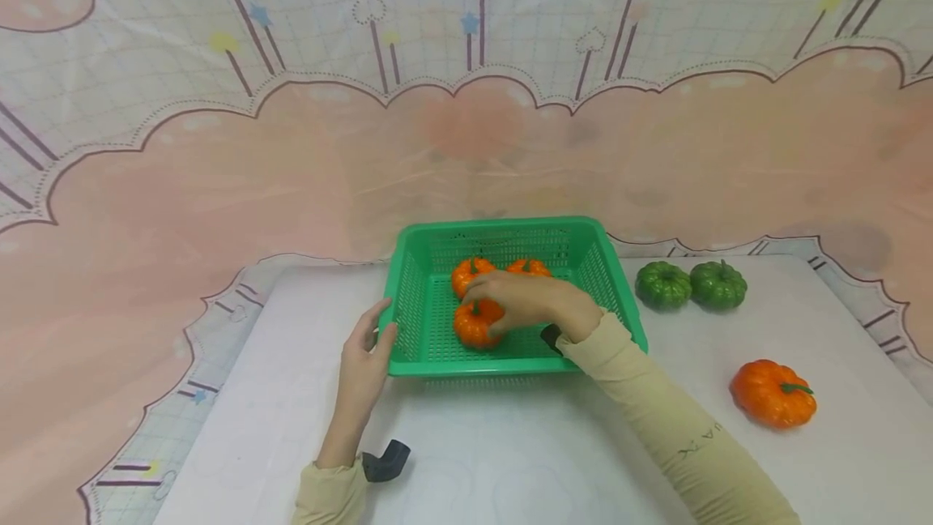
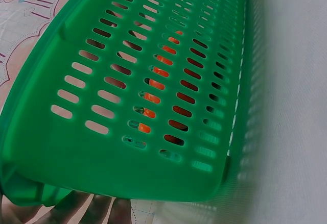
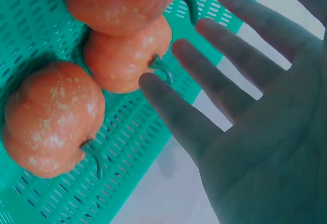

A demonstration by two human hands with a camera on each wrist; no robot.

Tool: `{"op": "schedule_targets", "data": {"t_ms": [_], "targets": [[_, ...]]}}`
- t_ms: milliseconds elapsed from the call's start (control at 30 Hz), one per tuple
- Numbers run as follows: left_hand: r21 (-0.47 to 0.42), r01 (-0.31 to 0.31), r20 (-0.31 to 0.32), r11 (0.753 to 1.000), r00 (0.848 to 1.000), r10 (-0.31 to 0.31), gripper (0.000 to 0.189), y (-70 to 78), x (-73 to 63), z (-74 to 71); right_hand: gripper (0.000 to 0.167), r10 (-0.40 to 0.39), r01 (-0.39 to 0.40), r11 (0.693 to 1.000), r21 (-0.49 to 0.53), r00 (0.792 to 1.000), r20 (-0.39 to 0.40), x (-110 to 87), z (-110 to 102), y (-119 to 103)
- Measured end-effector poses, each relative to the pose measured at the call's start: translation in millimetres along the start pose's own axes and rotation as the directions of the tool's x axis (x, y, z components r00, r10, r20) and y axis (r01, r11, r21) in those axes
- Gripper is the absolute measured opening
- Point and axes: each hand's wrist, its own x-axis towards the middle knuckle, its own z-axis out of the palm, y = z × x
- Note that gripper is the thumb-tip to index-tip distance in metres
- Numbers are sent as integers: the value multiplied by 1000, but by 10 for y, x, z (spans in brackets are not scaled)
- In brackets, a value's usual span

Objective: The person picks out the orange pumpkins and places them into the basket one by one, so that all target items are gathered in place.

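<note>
A green perforated basket (image 1: pixel 510 365) holds three small orange pumpkins. The front pumpkin (image 1: pixel 472 329) lies under my right hand (image 1: pixel 528 298); behind it are a left pumpkin (image 1: pixel 466 272) and a right pumpkin (image 1: pixel 535 267), partly covered by the hand. The right wrist view shows the right hand (image 3: pixel 260 96) with its fingers spread and fairly straight, fingertips close to the pumpkins (image 3: pixel 56 119). At the basket's left end, my left hand (image 1: pixel 364 359) touches the rim. In the left wrist view its fingers (image 2: pixel 99 211) sit against the outer end, tips hidden by the basket wall (image 2: pixel 138 168).
Right of the basket, two green pumpkins, one at left (image 1: pixel 663 285) and one at right (image 1: pixel 718 284), sit side by side on the white table (image 1: pixel 510 460). Another orange pumpkin (image 1: pixel 774 394) lies nearer on the right. A patterned pink cloth (image 1: pixel 328 160) hangs behind.
</note>
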Motion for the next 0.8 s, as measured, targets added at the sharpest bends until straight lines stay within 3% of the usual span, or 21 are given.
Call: {"op": "schedule_targets", "data": {"t_ms": [233,800], "targets": [[-3,-13,5,1000,1000,13,43,-8,5,-6,48,60,-60,998,23,998,-11,-83,-37,-10],[-38,17,17,999,1000,-16,43,35,-7,-17,53,61,-61,998,5,993,-96,-332,-71,-7]]}}
